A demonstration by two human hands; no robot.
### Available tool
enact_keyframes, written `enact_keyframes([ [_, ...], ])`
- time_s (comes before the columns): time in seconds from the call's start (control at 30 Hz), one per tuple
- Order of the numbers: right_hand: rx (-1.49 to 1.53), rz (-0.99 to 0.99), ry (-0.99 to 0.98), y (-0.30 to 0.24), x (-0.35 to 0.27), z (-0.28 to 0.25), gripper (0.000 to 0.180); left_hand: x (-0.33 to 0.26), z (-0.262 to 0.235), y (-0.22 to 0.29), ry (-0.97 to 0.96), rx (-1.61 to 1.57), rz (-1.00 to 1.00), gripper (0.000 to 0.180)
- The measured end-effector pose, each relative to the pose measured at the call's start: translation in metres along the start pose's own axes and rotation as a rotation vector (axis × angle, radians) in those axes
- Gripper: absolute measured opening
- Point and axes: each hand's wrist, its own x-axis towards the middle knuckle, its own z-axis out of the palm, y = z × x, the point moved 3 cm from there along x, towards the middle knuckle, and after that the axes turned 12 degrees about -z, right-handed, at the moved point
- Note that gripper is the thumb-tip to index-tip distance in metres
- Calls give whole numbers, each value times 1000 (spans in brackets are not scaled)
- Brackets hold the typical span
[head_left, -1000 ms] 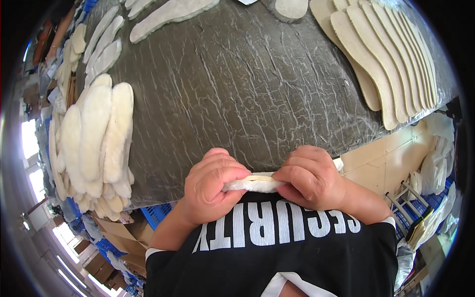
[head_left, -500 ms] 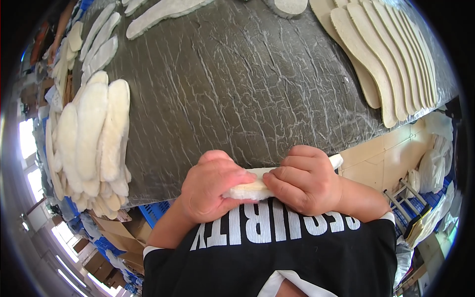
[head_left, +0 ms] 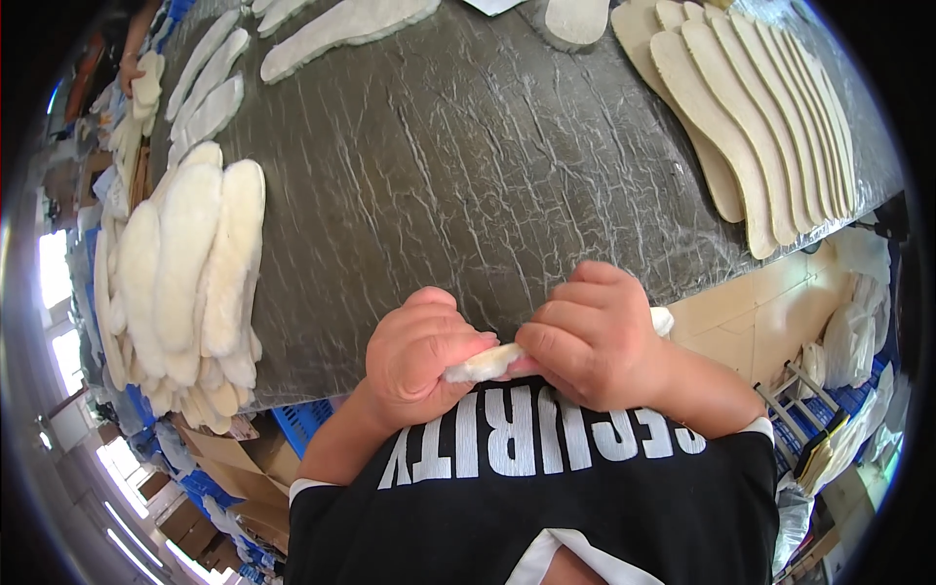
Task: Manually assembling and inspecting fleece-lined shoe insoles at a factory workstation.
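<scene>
Between my two hands, close to my chest at the table's near edge, is a cream fleece insole [head_left: 485, 365]. My left hand [head_left: 421, 353] pinches one end, thumb on top. The fingers of my right hand [head_left: 595, 339] are curled over the insole farther along, and its white end pokes out past the right wrist. Most of its length is hidden by my hands. A pile of fluffy cream insoles [head_left: 185, 263] lies to the left on the table. At the far right, flat beige insoles [head_left: 770, 127] are fanned out in an overlapping row.
The table [head_left: 409, 185] is covered in wrinkled dark plastic. More insoles [head_left: 341, 31] lie along its far side. A blue crate [head_left: 304, 421] and cardboard sit below the left edge; a small metal ladder [head_left: 795, 400] and plastic bags stand at right. Another person's hand [head_left: 130, 76] shows far left.
My hands have moved slightly away from my chest and nearer together, and less of the insole shows between them. The other person's hand has come into view beside the far-left insoles.
</scene>
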Motion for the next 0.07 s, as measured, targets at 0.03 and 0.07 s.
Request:
enact_keyframes([
  [0.03,6,-46,92,4,0,1,25,1,-1,0,-12,-44,-15,17],
  [0.07,-4,-76,122,8,-2,1,24,3,-2,-1,-20,-85,-29,17],
])
